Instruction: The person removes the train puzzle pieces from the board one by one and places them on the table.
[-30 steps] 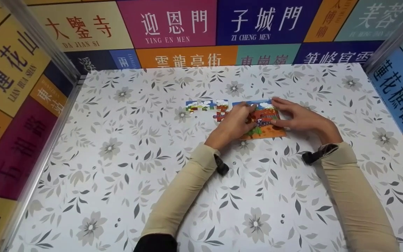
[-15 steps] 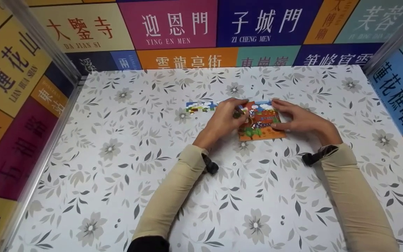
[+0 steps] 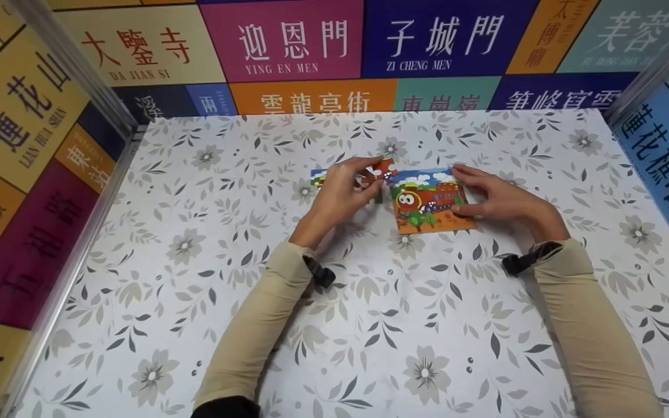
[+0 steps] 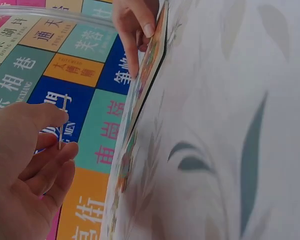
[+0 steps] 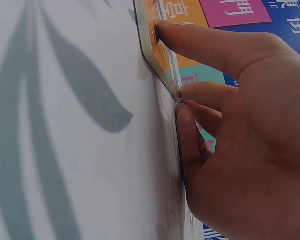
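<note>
A jigsaw puzzle [image 3: 427,203] with a smiling red train under a cloudy sky lies on the flowered tabletop. My right hand [image 3: 500,194] is at its right side, thumb on the picture and fingertips at the far right corner. In the right wrist view, that thumb [image 5: 205,47] presses the surface near the edge. My left hand [image 3: 334,194], just left of the puzzle, pinches a red puzzle piece [image 3: 385,167] between thumb and fingers. The left wrist view shows this piece [image 4: 60,137] edge-on, held above the table.
Loose puzzle pieces [image 3: 316,177] with blue sky lie left of the puzzle, partly hidden behind my left hand. The white flowered tabletop [image 3: 334,337] ends at the back against a wall of coloured sign panels [image 3: 291,46], with more panels at both sides.
My left hand, over the puzzle's left part before, has moved left with the red piece, uncovering the train's face. The right hand has stayed at the puzzle's right side.
</note>
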A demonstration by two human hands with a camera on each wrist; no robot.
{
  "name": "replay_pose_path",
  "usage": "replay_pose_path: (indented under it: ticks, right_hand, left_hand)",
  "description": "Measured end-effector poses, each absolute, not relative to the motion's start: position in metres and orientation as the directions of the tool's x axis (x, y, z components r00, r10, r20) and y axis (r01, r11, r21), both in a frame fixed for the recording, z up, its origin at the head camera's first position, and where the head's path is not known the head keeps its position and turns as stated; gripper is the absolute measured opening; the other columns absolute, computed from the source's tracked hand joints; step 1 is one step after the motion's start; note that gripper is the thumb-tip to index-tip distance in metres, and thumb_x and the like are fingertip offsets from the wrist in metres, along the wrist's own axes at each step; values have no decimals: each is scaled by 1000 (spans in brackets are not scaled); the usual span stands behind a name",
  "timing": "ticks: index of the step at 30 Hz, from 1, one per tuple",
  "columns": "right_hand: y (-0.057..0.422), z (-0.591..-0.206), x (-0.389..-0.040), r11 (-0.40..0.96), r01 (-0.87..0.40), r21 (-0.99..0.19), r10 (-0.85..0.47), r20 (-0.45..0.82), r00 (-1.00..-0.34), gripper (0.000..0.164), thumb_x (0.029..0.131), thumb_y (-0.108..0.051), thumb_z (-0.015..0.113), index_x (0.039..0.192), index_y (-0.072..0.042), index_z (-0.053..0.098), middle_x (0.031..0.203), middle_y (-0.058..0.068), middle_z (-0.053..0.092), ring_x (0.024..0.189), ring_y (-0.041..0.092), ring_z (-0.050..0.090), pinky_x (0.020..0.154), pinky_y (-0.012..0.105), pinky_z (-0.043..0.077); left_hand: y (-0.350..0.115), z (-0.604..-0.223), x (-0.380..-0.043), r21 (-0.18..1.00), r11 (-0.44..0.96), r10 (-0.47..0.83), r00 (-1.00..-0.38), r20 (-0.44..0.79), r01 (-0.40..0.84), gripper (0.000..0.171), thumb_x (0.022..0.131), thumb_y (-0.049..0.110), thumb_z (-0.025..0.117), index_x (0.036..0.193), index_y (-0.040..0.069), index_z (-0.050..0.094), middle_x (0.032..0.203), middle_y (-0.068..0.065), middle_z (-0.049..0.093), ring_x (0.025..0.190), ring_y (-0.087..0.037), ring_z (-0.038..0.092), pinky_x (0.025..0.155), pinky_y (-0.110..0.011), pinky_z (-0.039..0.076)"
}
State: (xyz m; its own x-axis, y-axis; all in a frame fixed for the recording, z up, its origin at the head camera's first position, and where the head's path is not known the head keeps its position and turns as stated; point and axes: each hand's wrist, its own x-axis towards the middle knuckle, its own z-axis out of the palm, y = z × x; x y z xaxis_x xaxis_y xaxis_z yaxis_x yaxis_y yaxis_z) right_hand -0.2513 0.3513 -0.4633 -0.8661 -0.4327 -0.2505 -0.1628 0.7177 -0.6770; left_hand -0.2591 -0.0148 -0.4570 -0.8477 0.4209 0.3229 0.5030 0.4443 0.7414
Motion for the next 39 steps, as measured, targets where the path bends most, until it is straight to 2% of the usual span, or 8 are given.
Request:
replay_pose_path:
  ticks: [5, 9, 15, 19, 25, 30, 39]
  right_hand:
    - [352, -464, -252, 729, -165, -664, -427, -253, -868, 94, 100, -36, 80, 173, -17, 25, 185, 6, 9, 170, 40, 3, 134, 68, 8]
    - [352, -465, -252, 726, -169, -666, -428, -247, -869, 94, 99, -36, 81, 173, -16, 26, 185, 5, 9, 170, 39, 2, 134, 67, 7]
    - [353, -465, -252, 727, -168, -665, -427, -247, -870, 94, 100, -37, 79, 174, -17, 25, 185, 4, 8, 170, 39, 1, 134, 67, 6]
    - [355, -465, -252, 735, -161, -659, -421, -257, -870, 94, 100, -39, 79, 174, -19, 24, 185, 2, 8, 171, 38, 1, 134, 67, 6]
    - [354, -464, -252, 735, -177, -655, -431, -249, -867, 94, 100, -37, 80, 173, -15, 25, 185, 7, 9, 170, 40, 3, 133, 68, 9]
    - [354, -465, -253, 733, -171, -658, -429, -252, -868, 94, 100, -36, 80, 173, -15, 26, 184, 7, 9, 170, 40, 3, 133, 68, 10]
    - [353, -465, -254, 738, -176, -651, -428, -250, -869, 94, 99, -38, 81, 173, -17, 26, 185, 5, 9, 170, 40, 4, 133, 68, 10]
  left_hand:
    - [-31, -459, -259, 738, 452, 402, -853, 333, 501, 41, 102, 18, 76, 141, 7, 72, 139, -10, 74, 117, -24, 73, 93, -40, 63]
    - [-45, -462, -260, 730, 457, 387, -853, 351, 508, 41, 102, 16, 75, 141, 6, 72, 138, -11, 74, 120, -27, 73, 94, -42, 63]
    - [-61, -465, -259, 722, 489, 350, -869, 350, 488, 41, 101, 18, 77, 141, 8, 72, 136, -9, 76, 115, -23, 74, 91, -42, 63]
    - [-67, -467, -261, 726, 500, 343, -878, 335, 472, 40, 100, 15, 78, 139, 7, 73, 135, -10, 76, 115, -24, 74, 96, -42, 63]
    - [-71, -471, -265, 711, 533, 352, -884, 308, 459, 36, 100, 14, 78, 135, 9, 76, 131, -10, 78, 111, -30, 77, 99, -42, 62]
    - [-74, -473, -266, 719, 556, 366, -899, 239, 417, 38, 98, 15, 80, 135, 8, 77, 133, -10, 78, 114, -27, 77, 102, -39, 61]
    - [-78, -475, -267, 709, 577, 421, -891, 168, 406, 36, 96, 13, 81, 132, 6, 78, 124, -12, 79, 106, -24, 76, 95, -37, 61]
